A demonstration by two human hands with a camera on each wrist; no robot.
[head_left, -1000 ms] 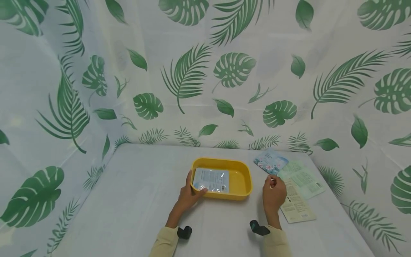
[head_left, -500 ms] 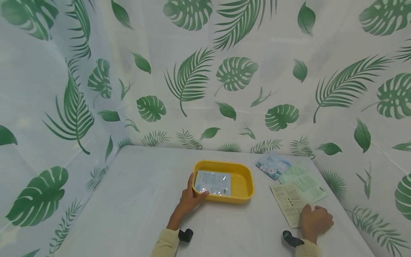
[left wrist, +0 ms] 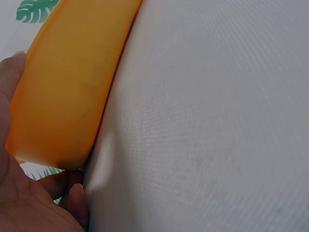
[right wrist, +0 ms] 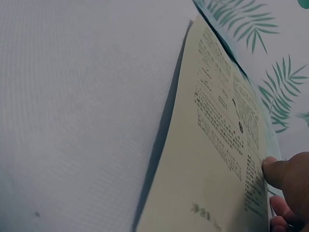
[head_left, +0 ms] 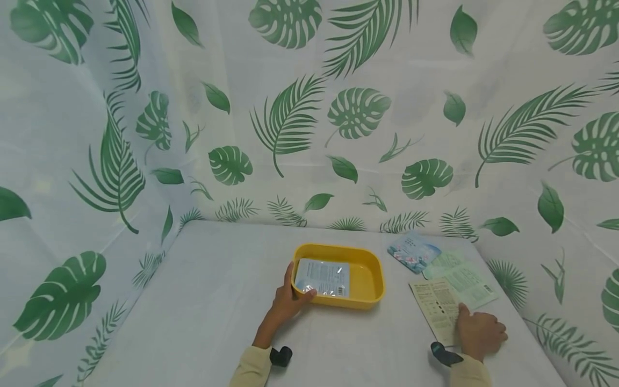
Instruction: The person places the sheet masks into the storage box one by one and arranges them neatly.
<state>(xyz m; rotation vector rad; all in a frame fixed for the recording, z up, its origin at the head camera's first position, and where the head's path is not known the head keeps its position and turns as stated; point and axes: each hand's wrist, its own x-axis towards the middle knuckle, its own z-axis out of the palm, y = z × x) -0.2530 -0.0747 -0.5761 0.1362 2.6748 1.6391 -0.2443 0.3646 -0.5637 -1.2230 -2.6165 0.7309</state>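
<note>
My left hand [head_left: 286,303] grips the left end of a yellow plastic tray [head_left: 367,301], thumb over the near rim and fingers along the outer side. In the left wrist view the tray's outer wall [left wrist: 72,82] stands close beside the palm. A clear-wrapped pale blue packet [head_left: 323,277] lies flat in the tray's left part. At the right, my right hand [head_left: 481,329] pinches the right edge of a cream flat packet [head_left: 437,309] covered in print. The right wrist view has the thumb [right wrist: 276,170] at that packet's edge, other fingers partly hidden behind it.
Beyond the cream packet lie a pale green packet [head_left: 466,282] and a blue floral packet [head_left: 413,251], overlapping one another. A white cloth covers the table [head_left: 208,301]. Leaf-patterned sheets [head_left: 290,215] rise at the back and both sides.
My right hand has moved from beside the tray, near the cream packet's far left corner, rightward and nearer to that packet's right edge. The left hand stays on the tray.
</note>
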